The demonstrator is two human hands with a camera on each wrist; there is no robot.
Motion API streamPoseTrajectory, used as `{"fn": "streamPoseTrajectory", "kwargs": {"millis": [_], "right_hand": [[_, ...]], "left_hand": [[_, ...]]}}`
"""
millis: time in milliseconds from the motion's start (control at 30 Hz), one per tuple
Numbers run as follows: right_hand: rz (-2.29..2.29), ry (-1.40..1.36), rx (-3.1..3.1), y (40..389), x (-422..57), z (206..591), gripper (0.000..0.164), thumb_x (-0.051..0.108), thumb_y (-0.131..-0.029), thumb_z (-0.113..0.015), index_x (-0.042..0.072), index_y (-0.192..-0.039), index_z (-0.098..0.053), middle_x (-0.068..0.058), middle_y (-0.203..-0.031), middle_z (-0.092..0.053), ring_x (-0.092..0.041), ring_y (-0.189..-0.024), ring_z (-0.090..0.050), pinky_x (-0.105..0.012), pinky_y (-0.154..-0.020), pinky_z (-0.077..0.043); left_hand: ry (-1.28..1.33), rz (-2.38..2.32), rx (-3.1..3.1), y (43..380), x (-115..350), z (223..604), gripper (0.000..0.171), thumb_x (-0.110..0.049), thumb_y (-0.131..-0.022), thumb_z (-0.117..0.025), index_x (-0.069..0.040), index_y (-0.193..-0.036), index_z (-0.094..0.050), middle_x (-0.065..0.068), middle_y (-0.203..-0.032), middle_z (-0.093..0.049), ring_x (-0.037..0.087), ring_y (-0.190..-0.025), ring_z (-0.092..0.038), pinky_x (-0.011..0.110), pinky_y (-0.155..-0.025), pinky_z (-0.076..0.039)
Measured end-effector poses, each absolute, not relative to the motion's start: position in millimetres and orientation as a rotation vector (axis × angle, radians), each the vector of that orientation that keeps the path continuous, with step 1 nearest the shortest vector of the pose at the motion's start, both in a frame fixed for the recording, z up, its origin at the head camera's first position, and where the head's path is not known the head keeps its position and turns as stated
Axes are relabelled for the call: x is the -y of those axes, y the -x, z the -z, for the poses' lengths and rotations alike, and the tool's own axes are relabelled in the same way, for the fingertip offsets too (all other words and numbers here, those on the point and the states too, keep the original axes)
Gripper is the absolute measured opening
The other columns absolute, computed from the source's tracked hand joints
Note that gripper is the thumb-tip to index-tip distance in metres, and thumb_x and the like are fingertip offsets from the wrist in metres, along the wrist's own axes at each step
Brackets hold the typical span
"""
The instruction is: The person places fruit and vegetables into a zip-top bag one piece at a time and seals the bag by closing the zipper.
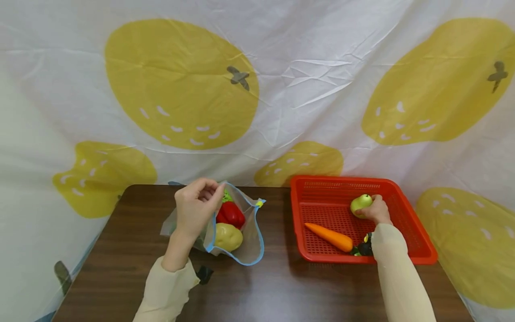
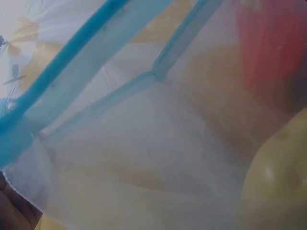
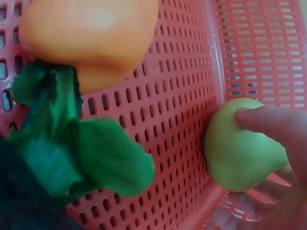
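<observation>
My left hand [image 1: 197, 205] pinches the blue-edged rim of a clear zip bag [image 1: 250, 246] on the table's left half, and the bag's mouth gapes toward me. Inside it lie a potato [image 1: 228, 237], a red bell pepper [image 1: 233, 214] and something bright green [image 1: 227, 196], partly hidden. In the left wrist view the bag's see-through wall [image 2: 144, 129] fills most of the frame. Over in the red basket [image 1: 295, 214], my right hand [image 1: 378, 210] grips a green pear [image 3: 240, 148], thumb on its side. A carrot [image 1: 331, 237] with green leaves [image 3: 110, 158] lies nearer me in that basket.
Both the bag and the basket stand on a dark wooden table [image 1: 265, 290]. Behind it hangs a white cloth [image 1: 281, 89] printed with yellow fruit. A dark object [image 1: 205, 274] shows at my left wrist, another [image 1: 365, 247] by my right sleeve.
</observation>
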State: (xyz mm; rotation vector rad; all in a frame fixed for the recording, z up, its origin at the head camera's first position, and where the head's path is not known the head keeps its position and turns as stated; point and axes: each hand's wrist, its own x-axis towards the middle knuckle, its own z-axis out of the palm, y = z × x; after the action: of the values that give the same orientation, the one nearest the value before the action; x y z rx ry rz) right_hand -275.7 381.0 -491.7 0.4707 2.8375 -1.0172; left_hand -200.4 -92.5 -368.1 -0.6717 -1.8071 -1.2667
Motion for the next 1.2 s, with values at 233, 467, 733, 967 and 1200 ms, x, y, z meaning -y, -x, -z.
{"fn": "streamPoseTrajectory", "kwargs": {"millis": [233,467,733,967,1200], "right_hand": [[0.981,-0.460,-2.887,273.6,-381.4,490.5,0.078,0.016,-0.078,-0.073,-0.016,-0.129,-0.024,-0.038,-0.118,-0.039,-0.050,-0.106,-0.043,-0.057,-0.090,-0.039],[0.888,-0.411,-2.915,274.5,-385.0,494.6,0.077,0.022,-0.078,-0.073,-0.016,-0.128,-0.028,-0.038,-0.117,-0.040,-0.050,-0.104,-0.044,-0.057,-0.086,-0.040],[0.867,-0.424,-2.955,270.8,-390.4,494.7,0.080,0.024,-0.075,-0.075,-0.017,-0.126,-0.028,-0.037,-0.113,-0.041,-0.050,-0.099,-0.045,-0.057,-0.084,-0.041],[0.950,-0.385,-3.036,274.7,-377.4,473.1,0.081,0.027,-0.076,-0.074,-0.016,-0.129,-0.029,-0.036,-0.116,-0.041,-0.049,-0.101,-0.045,-0.057,-0.086,-0.041],[1.132,-0.278,-3.088,273.2,-349.4,438.7,0.081,0.023,-0.077,-0.073,-0.012,-0.135,-0.028,-0.034,-0.124,-0.041,-0.047,-0.108,-0.042,-0.057,-0.088,-0.039]], "left_hand": [[0.671,1.267,1.807,201.0,92.4,367.9,0.015,0.010,-0.072,-0.072,0.001,-0.065,-0.061,0.007,-0.056,-0.058,0.010,-0.044,-0.049,0.011,-0.047,-0.044],[0.675,1.241,1.814,202.8,92.4,369.7,0.015,0.009,-0.072,-0.072,0.000,-0.065,-0.062,0.007,-0.057,-0.059,0.010,-0.045,-0.050,0.012,-0.047,-0.044],[0.663,1.222,1.820,202.7,90.4,370.7,0.016,0.009,-0.072,-0.073,-0.001,-0.065,-0.062,0.005,-0.059,-0.059,0.011,-0.045,-0.050,0.014,-0.046,-0.044],[0.661,1.222,1.814,201.1,90.3,369.3,0.016,0.009,-0.072,-0.072,-0.001,-0.064,-0.062,0.005,-0.058,-0.059,0.011,-0.045,-0.050,0.015,-0.046,-0.044],[0.652,1.232,1.817,200.4,90.4,370.3,0.016,0.009,-0.071,-0.073,-0.001,-0.064,-0.062,0.005,-0.058,-0.059,0.011,-0.045,-0.050,0.014,-0.046,-0.044]]}}
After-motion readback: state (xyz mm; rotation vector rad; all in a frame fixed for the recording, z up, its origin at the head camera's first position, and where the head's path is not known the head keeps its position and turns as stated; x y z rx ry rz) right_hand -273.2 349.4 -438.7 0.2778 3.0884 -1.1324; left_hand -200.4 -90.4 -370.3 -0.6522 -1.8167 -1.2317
